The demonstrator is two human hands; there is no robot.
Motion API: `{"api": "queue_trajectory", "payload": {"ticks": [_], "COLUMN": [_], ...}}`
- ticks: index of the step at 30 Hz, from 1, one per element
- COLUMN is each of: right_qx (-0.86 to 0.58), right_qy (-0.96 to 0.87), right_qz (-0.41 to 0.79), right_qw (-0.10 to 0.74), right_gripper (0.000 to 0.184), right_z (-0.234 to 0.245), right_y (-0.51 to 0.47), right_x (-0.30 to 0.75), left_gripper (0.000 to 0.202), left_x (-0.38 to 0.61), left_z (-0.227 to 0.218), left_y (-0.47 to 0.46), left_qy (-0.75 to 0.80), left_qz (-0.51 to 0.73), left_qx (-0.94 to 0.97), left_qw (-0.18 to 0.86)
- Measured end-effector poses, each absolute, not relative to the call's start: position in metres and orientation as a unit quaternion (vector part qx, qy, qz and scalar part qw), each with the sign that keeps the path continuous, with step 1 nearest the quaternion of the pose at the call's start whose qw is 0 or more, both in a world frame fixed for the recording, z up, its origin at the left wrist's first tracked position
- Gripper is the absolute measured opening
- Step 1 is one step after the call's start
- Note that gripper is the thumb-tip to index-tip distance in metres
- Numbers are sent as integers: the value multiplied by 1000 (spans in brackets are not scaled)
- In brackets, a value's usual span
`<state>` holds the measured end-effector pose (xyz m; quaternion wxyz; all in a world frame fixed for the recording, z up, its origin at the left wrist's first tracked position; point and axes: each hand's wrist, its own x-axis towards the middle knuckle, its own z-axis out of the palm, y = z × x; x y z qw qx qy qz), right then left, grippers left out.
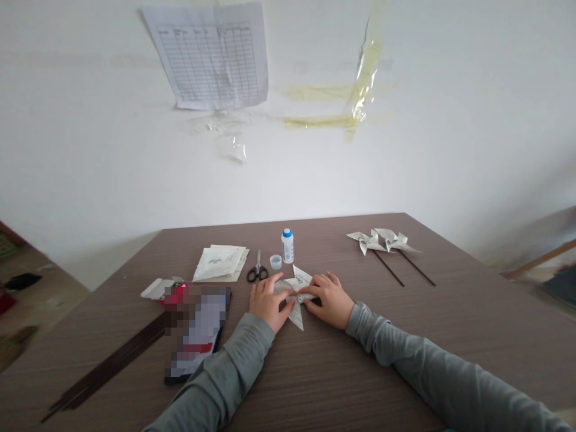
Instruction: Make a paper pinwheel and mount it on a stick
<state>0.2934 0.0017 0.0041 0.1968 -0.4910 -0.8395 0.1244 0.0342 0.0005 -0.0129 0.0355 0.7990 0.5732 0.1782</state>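
A paper pinwheel with pointed blades lies on the table in front of me, between my two hands. My left hand is on its left side, with fingertips pressing near the centre. From the right, my right hand pinches a folded blade at the middle, its index finger meeting the left one there. Parts of the paper are hidden under the fingers. Just beyond stand a white glue bottle with a blue top and a small clear cap. Black-handled scissors lie close to my left hand.
Stacked paper sheets lie at the back left. Nearer are an opened small box, a phone with a blurred screen and a bundle of dark sticks. Two pinwheels on sticks rest at the back right. A wall borders the table's far edge.
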Motion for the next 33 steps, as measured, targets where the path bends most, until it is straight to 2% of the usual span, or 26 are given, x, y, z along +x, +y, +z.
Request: {"api": "queue_trajectory", "payload": {"ticks": [4,11,21,33], "right_qx": [-493,-493,-483,-494], "right_qy": [-841,-847,-848,-846], "right_qz": [111,90,85,84], "right_qw": [194,177,202,185], "right_gripper": [37,38,43,36], "right_z": [4,6,6,5], "right_y": [0,-3,-3,-3], "right_x": [293,295,298,295], "left_gripper": [30,40,38,36], "left_x": [35,36,37,47], "left_z": [-12,-9,4,0], "left_y": [-1,-1,-6,-11], "left_qy": [575,560,566,594], "left_qz": [188,216,165,202], "left_qx": [796,800,807,778], "left_qw": [29,26,34,26]}}
